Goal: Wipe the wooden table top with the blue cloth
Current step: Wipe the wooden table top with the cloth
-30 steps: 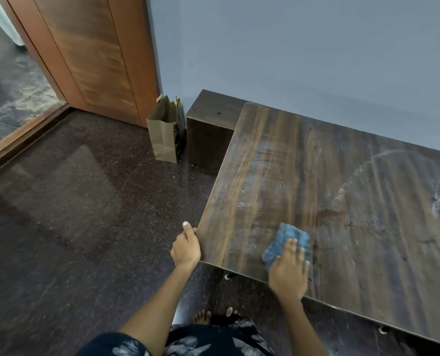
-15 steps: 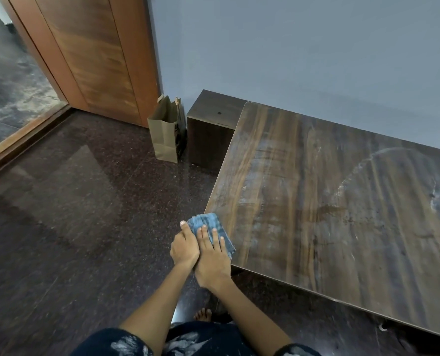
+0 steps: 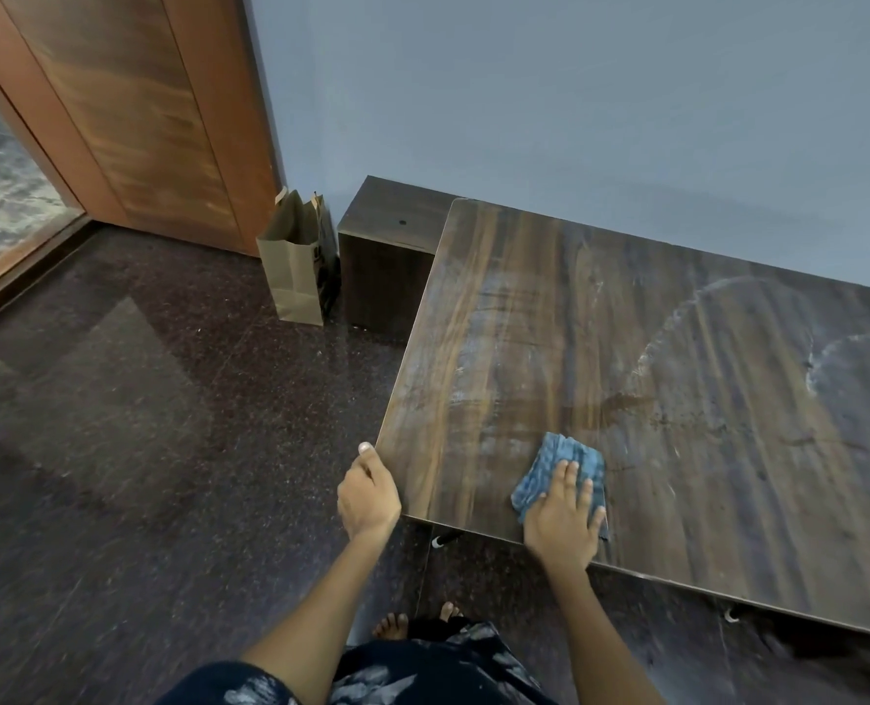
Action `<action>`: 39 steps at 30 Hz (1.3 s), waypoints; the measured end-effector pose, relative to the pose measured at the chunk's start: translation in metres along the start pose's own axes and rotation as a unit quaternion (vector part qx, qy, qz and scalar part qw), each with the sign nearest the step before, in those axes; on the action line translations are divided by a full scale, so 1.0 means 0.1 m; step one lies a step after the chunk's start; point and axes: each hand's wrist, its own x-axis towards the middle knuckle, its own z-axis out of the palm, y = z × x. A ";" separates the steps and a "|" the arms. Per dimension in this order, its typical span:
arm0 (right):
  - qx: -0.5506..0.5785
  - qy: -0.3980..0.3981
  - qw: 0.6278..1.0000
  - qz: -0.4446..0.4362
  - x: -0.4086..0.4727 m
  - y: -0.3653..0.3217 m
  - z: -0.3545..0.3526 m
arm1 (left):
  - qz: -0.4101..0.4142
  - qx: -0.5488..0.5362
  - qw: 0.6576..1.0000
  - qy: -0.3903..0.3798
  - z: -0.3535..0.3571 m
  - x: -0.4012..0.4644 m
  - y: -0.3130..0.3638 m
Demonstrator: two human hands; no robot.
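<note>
- Blue cloth [image 3: 560, 473] is back out on the wooden table top [image 3: 677, 399], near the front edge and a bit in from the left corner. Half a sec ago it was right at that corner, next to the other hand, and a sec ago it was about where it is now, so this is a back-and-forth stroke along the front strip.
- Right hand [image 3: 562, 521] lies flat on the cloth w/ fingers straight and spread, pressing it down, not gripping. Wrist hangs just over the front edge.
- Left hand [image 3: 368, 496] hasn't budged: it's on the table's left corner, thumb up along the side edge. Looks like bracing, but I can't tell how far the fingers curl under since the corner hides them.
- What it means imo: only the near-left strip is getting covered so far. Pale arcs and smears [image 3: 697, 318] further back and to the right look untouched, plus a dark blotch [image 3: 621, 402] mid-table. Plenty left to do.
- Off-table stuff: brown paper bag [image 3: 295, 267] on the dark stone floor [image 3: 168, 424] beside a low dark cabinet [image 3: 387, 256], wooden door [image 3: 133, 109] behind.
</note>
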 end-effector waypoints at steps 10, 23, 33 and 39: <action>-0.091 -0.064 0.947 -0.302 -0.52 -0.95 0.34 | 0.024 0.012 1.000 0.013 0.14 0.01 0.01; -0.023 0.020 0.999 -0.033 0.05 0.27 0.00 | 0.142 0.179 0.970 -0.088 0.71 -0.08 0.07; -0.029 -0.020 0.997 -0.072 0.38 -0.08 -0.04 | 0.232 0.236 0.928 -0.174 1.11 -0.05 0.32; -0.073 -0.061 0.973 -0.209 0.73 -0.25 -0.18 | 0.254 0.313 0.903 -0.146 1.34 0.16 0.50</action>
